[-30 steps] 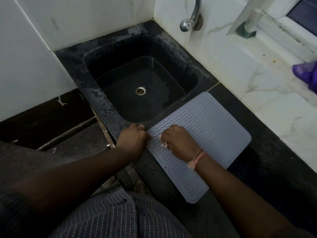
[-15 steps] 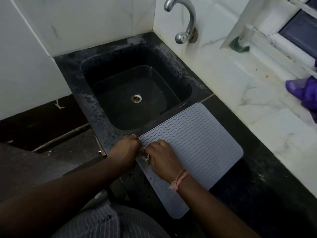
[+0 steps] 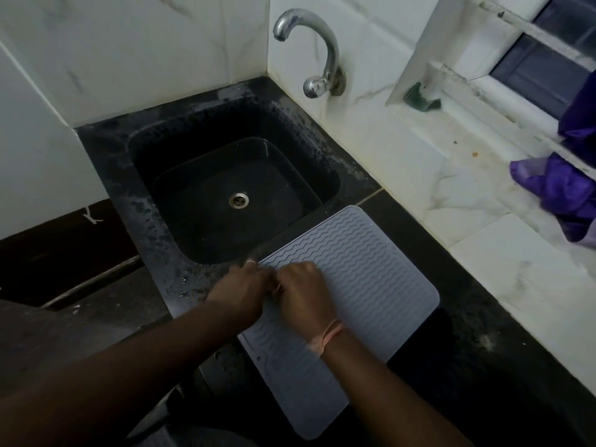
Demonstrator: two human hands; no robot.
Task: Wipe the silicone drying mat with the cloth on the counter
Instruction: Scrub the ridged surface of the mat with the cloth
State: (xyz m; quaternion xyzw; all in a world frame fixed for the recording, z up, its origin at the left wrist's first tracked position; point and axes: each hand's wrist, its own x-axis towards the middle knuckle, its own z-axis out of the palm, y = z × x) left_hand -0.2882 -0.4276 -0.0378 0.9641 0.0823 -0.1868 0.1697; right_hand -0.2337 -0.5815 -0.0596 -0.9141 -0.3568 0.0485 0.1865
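Silicone drying mat (image 3: 354, 272) lies flat on the black counter (image 3: 467, 366), just right of the sink (image 3: 232, 188); its long axis runs from the counter's front edge toward the back wall. Both hands meet at the mat's left edge, near its sink-side corner. Left hand (image 3: 240, 291) curls at the rim; right hand (image 3: 303, 295) sits knuckles-up on the ribs. Grip contents: cannot tell. Purple cloth (image 3: 558, 188) lies well apart, right, on the ledge; right hand is nearer.
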